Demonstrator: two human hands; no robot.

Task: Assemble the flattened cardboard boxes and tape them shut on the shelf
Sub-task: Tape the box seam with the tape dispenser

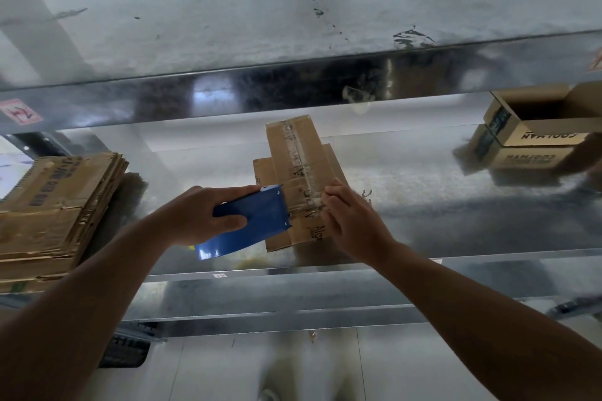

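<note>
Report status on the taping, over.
Left hand grips blue tape dispenser. Right hand, fingers curled, holds clear tape strip on small brown cardboard box on metal shelf. Flattened cardboard stack left, open boxes right, both apart from it.

Below you lies pale tiled floor (260, 365), a dark grated object (127, 352) at its left; a red sticker (20, 111) sits upper left.

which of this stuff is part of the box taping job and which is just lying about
In the job: blue tape dispenser, gripped by the left hand; cardboard box under the right hand; stack of flattened boxes; open boxes, far right.

Lying about: red label, upper left; dark object, bottom left.
</note>
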